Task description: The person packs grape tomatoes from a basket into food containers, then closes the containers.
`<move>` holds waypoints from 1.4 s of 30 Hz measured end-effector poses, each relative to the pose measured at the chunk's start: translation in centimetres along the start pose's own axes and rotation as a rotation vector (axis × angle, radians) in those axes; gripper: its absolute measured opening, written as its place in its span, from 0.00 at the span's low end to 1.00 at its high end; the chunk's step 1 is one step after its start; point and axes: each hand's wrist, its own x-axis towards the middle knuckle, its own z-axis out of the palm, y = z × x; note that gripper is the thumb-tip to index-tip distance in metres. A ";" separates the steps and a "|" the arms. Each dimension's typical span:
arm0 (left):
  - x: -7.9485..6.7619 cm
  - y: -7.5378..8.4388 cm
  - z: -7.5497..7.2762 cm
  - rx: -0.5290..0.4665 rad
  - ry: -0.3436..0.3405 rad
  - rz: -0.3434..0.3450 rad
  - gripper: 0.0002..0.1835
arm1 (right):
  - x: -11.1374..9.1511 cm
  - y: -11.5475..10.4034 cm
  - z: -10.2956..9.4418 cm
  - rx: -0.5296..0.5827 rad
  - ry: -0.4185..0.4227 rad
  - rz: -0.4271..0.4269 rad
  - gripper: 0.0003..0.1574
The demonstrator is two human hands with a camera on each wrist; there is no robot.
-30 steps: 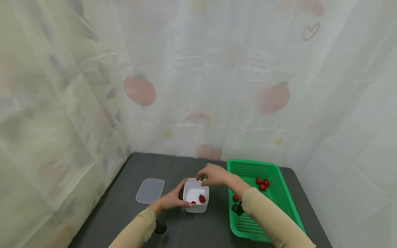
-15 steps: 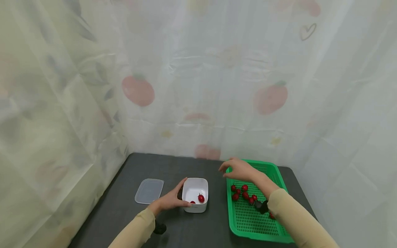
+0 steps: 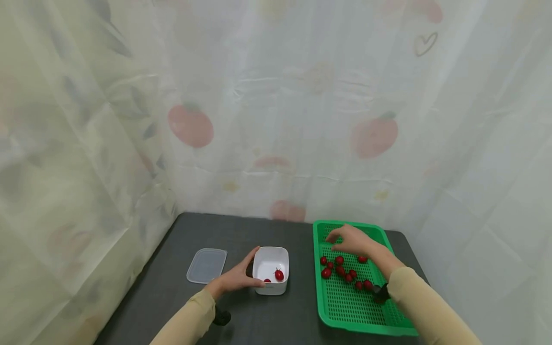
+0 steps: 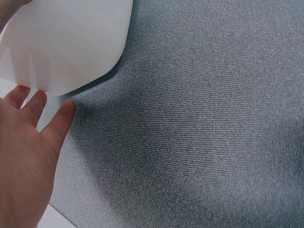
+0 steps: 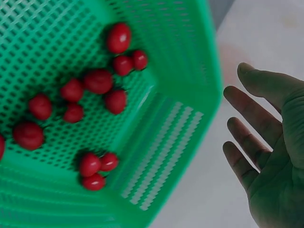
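Note:
A square white food container (image 3: 272, 289) stands without a lid on the dark table, with two cherry tomatoes (image 3: 279, 275) seen inside. My left hand (image 3: 236, 279) holds it from the left, thumb at the near side and fingers at the far left. In the left wrist view, fingertips meet the container's wall (image 4: 76, 42). My right hand (image 3: 352, 240) hovers over the far part of a green plastic basket (image 3: 321, 306), holding nothing. Its fingers look loosely bent and apart in the right wrist view. Several more cherry tomatoes (image 5: 98, 81) lie on the basket's perforated floor.
A translucent square lid (image 3: 207, 266) lies flat on the table (image 3: 241, 326), left of the container. Printed curtains (image 3: 276, 120) hang behind the table and along both sides. The basket occupies the right side of the table.
My right hand has moved right, from above the white container to above the green basket, uncovering more tomatoes there. The left hand has stayed at the container.

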 end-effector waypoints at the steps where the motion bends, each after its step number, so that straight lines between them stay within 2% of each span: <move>1: 0.0 0.0 0.0 -0.002 0.001 0.002 0.64 | -0.2 0.4 0.1 0.003 -0.002 0.012 0.16; 7: -0.1 0.4 -0.1 0.002 0.000 0.003 0.64 | -0.9 2.3 1.1 -0.024 -0.030 0.090 0.15; 21: -0.1 0.4 -0.1 0.001 -0.006 -0.002 0.65 | -1.2 3.9 4.5 -0.112 -0.069 0.229 0.09; 29: 0.0 0.3 -0.1 0.002 -0.005 0.005 0.64 | -1.0 4.7 6.0 -0.097 -0.099 0.313 0.13; 33: 0.0 0.1 -0.1 0.017 0.000 0.004 0.64 | -0.9 4.5 6.5 -0.117 -0.100 0.310 0.12; 35: -0.1 0.0 0.0 0.025 0.002 -0.001 0.64 | -0.7 4.3 6.8 -0.122 -0.112 0.297 0.05; 42: 0.0 -0.1 -0.1 0.026 0.002 0.001 0.64 | -0.2 3.9 7.5 -0.141 -0.118 0.261 0.07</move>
